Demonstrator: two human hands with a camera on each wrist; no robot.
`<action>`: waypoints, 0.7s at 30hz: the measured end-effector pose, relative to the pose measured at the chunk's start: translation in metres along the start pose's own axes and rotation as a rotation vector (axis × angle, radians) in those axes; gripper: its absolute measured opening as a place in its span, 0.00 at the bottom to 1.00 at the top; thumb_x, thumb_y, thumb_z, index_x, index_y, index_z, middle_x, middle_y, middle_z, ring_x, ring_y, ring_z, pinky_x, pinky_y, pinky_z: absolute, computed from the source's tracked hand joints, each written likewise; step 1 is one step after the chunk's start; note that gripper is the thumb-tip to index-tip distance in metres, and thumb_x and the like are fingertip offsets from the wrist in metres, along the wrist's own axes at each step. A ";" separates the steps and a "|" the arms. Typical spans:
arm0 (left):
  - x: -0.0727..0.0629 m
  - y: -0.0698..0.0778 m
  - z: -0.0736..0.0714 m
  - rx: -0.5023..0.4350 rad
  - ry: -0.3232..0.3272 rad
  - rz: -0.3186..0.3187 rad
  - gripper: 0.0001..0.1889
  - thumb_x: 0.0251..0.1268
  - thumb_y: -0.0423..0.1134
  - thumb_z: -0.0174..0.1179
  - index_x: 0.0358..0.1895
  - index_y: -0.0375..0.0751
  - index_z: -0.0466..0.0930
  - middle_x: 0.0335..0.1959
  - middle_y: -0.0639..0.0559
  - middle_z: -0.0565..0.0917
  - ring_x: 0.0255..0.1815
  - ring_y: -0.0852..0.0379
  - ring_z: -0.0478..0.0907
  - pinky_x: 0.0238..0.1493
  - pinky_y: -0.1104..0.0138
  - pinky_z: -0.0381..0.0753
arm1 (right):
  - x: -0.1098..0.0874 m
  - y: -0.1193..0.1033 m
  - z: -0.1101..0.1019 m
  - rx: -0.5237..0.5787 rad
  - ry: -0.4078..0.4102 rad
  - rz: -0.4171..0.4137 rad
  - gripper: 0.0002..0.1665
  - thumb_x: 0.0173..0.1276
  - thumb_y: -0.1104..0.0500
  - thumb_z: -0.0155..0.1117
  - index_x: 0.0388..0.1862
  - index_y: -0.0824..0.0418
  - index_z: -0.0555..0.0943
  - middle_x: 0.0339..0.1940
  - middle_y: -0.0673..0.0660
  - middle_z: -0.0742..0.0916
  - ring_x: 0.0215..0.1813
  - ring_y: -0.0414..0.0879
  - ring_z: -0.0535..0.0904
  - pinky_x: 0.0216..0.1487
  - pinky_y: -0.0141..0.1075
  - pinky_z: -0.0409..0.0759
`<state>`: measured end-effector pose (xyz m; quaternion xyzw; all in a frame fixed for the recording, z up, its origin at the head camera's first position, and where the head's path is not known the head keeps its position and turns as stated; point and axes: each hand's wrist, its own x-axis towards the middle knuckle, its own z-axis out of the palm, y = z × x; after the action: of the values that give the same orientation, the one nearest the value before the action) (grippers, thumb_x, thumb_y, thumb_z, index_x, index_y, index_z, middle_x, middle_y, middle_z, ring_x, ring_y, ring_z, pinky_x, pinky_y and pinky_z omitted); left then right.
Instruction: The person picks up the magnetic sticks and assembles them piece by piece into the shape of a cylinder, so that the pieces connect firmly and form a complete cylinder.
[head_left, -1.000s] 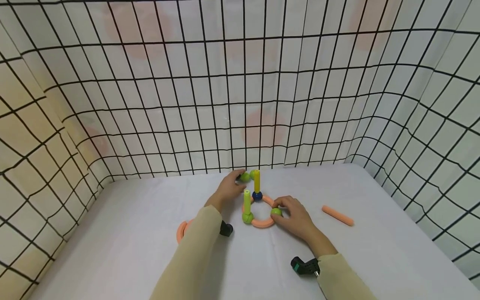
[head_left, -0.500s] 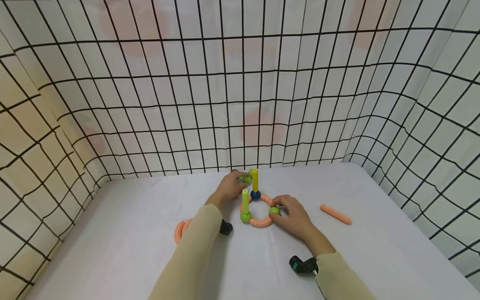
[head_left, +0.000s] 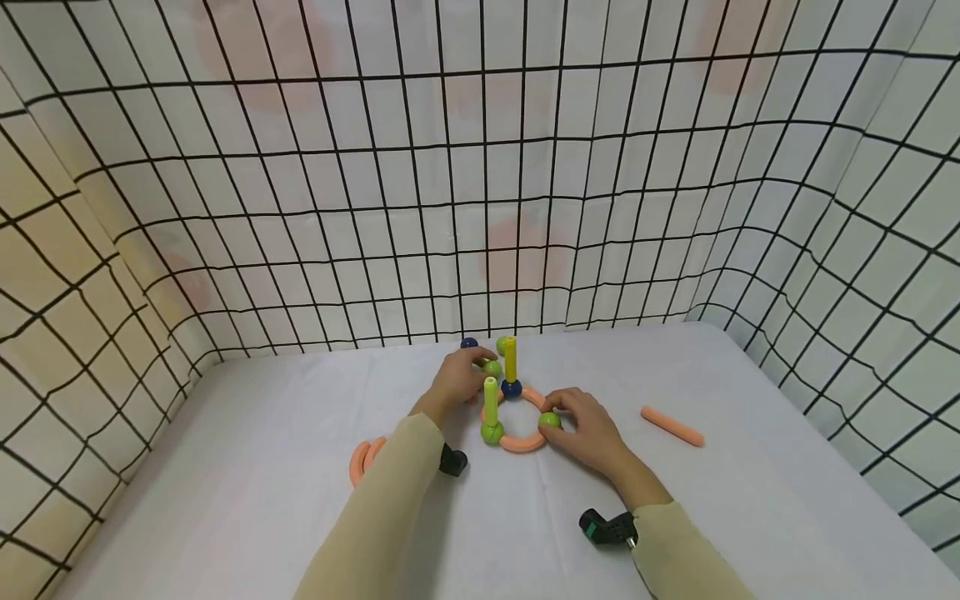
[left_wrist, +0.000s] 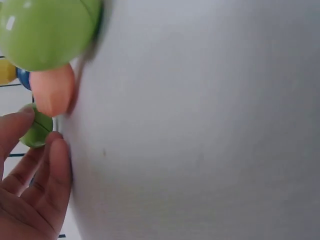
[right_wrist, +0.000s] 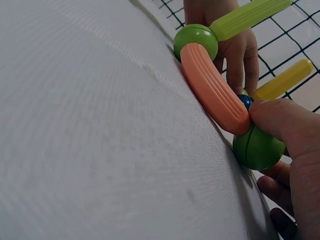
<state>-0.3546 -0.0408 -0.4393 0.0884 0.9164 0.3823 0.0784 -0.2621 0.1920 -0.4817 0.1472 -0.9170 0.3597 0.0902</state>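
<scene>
A ring of curved orange pieces (head_left: 522,444) lies mid-table, joined by balls. A light green stick (head_left: 491,402) stands on its left green ball (head_left: 492,432); a yellow stick (head_left: 511,358) rises from its dark blue ball (head_left: 512,388). My right hand (head_left: 588,429) grips the ring's right green ball (right_wrist: 258,148) between thumb and fingers. Behind the ring, my left hand (head_left: 459,377) pinches a loose green ball (left_wrist: 37,129); its thumb lies on one side and fingertips on the other. The hand partly hides this ball in the head view.
Another green ball (head_left: 502,344) and a dark blue ball (head_left: 469,342) lie at the table's back edge. Curved orange pieces (head_left: 360,462) rest left, partly behind the left sleeve. A straight orange stick (head_left: 672,426) lies right. Black netting (head_left: 525,204) surrounds the back and sides.
My left hand has drawn one green ball nearer the ring, away from the other green ball. The dark blue ball behind that hand has come into view. My right hand stays at its ball.
</scene>
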 end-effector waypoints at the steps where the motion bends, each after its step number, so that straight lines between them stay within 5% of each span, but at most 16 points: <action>1: -0.002 0.000 -0.001 -0.020 -0.002 -0.004 0.18 0.68 0.37 0.62 0.61 0.52 0.80 0.59 0.48 0.81 0.20 0.60 0.75 0.23 0.71 0.78 | 0.000 0.000 0.000 0.001 -0.002 0.001 0.14 0.63 0.51 0.72 0.46 0.47 0.80 0.56 0.50 0.84 0.64 0.53 0.76 0.66 0.56 0.72; 11: -0.018 0.011 -0.020 -0.270 0.062 0.020 0.23 0.68 0.42 0.64 0.65 0.47 0.76 0.63 0.43 0.77 0.37 0.52 0.85 0.28 0.66 0.86 | -0.001 -0.001 0.000 -0.010 0.002 -0.014 0.13 0.64 0.51 0.71 0.46 0.48 0.81 0.57 0.51 0.84 0.64 0.54 0.76 0.66 0.57 0.71; 21: -0.024 0.026 -0.033 -0.379 0.187 0.111 0.23 0.69 0.48 0.63 0.66 0.51 0.76 0.57 0.48 0.82 0.46 0.53 0.84 0.38 0.66 0.85 | 0.001 0.000 0.000 -0.029 0.007 -0.027 0.12 0.64 0.52 0.71 0.45 0.47 0.81 0.55 0.51 0.84 0.60 0.52 0.77 0.63 0.55 0.73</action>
<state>-0.3361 -0.0508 -0.3959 0.0863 0.8252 0.5580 -0.0130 -0.2627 0.1921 -0.4815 0.1570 -0.9196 0.3459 0.1004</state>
